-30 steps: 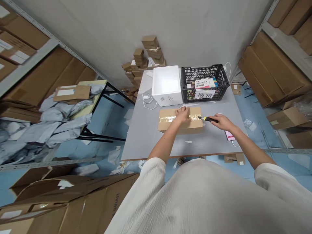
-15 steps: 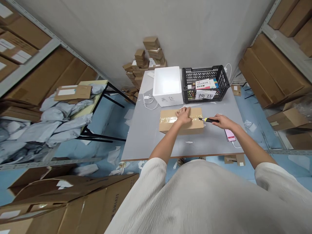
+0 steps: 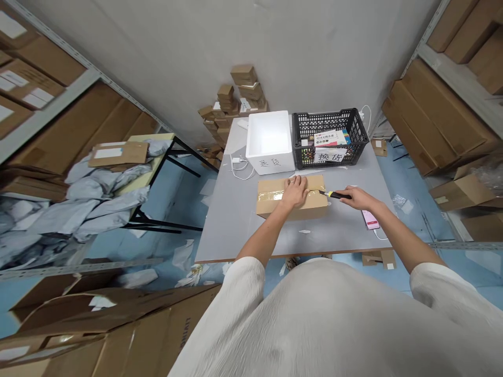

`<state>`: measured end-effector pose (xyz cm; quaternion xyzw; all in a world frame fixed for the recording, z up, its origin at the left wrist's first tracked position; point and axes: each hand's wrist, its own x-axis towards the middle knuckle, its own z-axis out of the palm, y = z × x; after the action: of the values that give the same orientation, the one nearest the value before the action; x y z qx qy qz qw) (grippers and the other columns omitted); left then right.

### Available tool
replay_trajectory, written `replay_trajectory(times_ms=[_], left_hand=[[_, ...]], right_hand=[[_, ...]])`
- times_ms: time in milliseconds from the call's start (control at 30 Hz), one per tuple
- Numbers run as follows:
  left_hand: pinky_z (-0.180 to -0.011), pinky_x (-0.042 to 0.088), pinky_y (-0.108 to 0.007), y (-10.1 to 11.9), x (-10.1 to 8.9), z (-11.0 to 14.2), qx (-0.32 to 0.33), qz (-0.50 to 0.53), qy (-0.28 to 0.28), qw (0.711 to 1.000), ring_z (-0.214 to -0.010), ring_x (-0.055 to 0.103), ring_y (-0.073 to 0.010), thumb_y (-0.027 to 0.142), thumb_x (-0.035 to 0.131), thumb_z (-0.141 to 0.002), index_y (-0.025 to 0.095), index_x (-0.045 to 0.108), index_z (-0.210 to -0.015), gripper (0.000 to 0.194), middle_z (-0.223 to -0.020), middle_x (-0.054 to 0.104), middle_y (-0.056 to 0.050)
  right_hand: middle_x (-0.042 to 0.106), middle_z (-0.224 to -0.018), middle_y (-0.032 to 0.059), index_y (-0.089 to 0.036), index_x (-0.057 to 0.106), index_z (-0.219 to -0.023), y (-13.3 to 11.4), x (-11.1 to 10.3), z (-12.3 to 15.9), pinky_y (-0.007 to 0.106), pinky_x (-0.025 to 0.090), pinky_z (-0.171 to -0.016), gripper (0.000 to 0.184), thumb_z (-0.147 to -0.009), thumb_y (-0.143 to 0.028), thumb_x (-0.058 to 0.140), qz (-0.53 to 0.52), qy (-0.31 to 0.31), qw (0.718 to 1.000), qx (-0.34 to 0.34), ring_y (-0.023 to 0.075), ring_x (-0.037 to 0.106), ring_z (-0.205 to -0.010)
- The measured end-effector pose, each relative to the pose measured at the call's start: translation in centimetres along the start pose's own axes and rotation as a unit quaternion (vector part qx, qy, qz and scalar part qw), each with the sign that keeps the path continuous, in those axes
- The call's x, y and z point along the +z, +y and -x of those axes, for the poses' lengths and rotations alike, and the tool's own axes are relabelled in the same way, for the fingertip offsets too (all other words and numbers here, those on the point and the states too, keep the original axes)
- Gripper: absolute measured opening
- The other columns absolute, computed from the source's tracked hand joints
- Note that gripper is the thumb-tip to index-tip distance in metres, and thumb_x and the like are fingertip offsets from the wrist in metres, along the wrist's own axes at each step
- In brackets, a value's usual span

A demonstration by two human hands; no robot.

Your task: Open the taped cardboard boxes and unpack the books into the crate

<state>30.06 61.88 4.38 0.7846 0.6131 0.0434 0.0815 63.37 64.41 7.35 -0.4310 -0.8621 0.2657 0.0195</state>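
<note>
A taped cardboard box [image 3: 271, 200] lies on the grey table, with shiny clear tape running along its top. My left hand [image 3: 295, 191] rests on top of the box, fingers laid over the tape and the palm toward the near edge. In my right hand [image 3: 356, 198] is a black and yellow utility knife [image 3: 337, 195], gripped by its handle. Its blade end points left and meets the tape at the right end of the box. Whether the blade is in the tape, I cannot make out.
Behind the box stand a white foam box [image 3: 271, 163] and a black plastic crate [image 3: 356, 152] holding printed packs. A pink-screened phone [image 3: 370, 219] with a cable lies by my right forearm. Grey mailing bags [image 3: 113, 201] cover a side table at left; cartons fill the shelves.
My left hand has shifted slightly on the box, its fingers lying a little differently. The knife stays at the right end, barely moved. The camera view has tilted slightly.
</note>
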Motion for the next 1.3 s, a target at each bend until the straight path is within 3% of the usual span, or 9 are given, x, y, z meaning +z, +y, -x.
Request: replay_trajectory(times_ms=[267, 567, 867, 967, 1100, 1300], left_hand=[[-0.131, 0.027, -0.057, -0.8, 0.6, 0.5, 0.022, -0.018, 0.012, 1.0, -0.158, 0.044, -0.0404, 0.05, 0.032, -0.116, 0.018, 0.048, -0.166, 0.061, -0.174, 0.047, -0.025], [-0.133, 0.025, -0.056, -0.3, 0.3, 1.2, 0.008, -0.01, 0.012, 1.0, -0.165, 0.04, -0.038, 0.049, 0.03, -0.117, 0.02, 0.046, -0.169, 0.062, -0.177, 0.046, -0.022], [-0.138, 0.022, -0.06, 0.5, 0.1, 1.6, -0.035, 0.05, 0.003, 0.998, -0.171, 0.033, -0.037, 0.046, 0.044, -0.109, 0.016, 0.046, -0.169, 0.068, -0.183, 0.039, -0.021], [-0.138, 0.022, -0.063, 0.6, 0.3, 2.9, -0.049, 0.071, 0.006, 0.996, -0.174, 0.026, -0.0355, 0.043, 0.046, -0.107, 0.021, 0.05, -0.166, 0.063, -0.186, 0.033, -0.018], [-0.138, 0.022, -0.061, -0.1, 0.6, 6.2, -0.063, 0.083, 0.027, 0.994, -0.173, 0.029, -0.0339, 0.049, 0.051, -0.109, 0.025, 0.051, -0.166, 0.061, -0.183, 0.038, -0.016], [-0.134, 0.029, -0.058, -2.2, 0.5, 10.5, -0.068, 0.077, 0.037, 0.994, -0.163, 0.042, -0.0367, 0.049, 0.065, -0.106, 0.029, 0.058, -0.159, 0.057, -0.175, 0.049, -0.016]], right_hand=[[0.074, -0.118, 0.0156, -0.027, 0.069, -0.161, 0.4, 1.1, 0.0, 0.043, 0.054, -0.098, 0.054, -0.112, -0.044, 0.053, 0.016, 0.042, 0.999, 0.003, 0.0343, 0.071, -0.107], [0.072, -0.128, 0.0199, -0.024, 0.068, -0.161, 3.5, 3.4, 0.5, 0.053, 0.052, -0.106, 0.062, -0.113, -0.053, 0.042, 0.041, 0.121, 0.992, -0.004, 0.039, 0.067, -0.12], [0.075, -0.129, 0.0201, -0.021, 0.071, -0.152, 4.4, 3.3, -0.9, 0.055, 0.055, -0.107, 0.06, -0.107, -0.056, 0.053, -0.015, 0.171, 0.983, 0.062, 0.0422, 0.068, -0.124], [0.075, -0.128, 0.0184, -0.021, 0.073, -0.147, 3.2, 3.1, -2.5, 0.055, 0.055, -0.11, 0.058, -0.106, -0.057, 0.054, -0.055, 0.188, 0.98, 0.043, 0.0401, 0.068, -0.122], [0.075, -0.133, 0.0161, -0.023, 0.072, -0.148, -0.3, 2.6, -6.4, 0.054, 0.053, -0.113, 0.057, -0.107, -0.059, 0.055, -0.075, 0.182, 0.98, -0.021, 0.0389, 0.067, -0.127], [0.071, -0.149, 0.0193, -0.019, 0.075, -0.143, -6.3, 2.7, -12.8, 0.056, 0.047, -0.121, 0.052, -0.106, -0.051, 0.058, -0.022, 0.101, 0.992, -0.079, 0.0412, 0.059, -0.142]])
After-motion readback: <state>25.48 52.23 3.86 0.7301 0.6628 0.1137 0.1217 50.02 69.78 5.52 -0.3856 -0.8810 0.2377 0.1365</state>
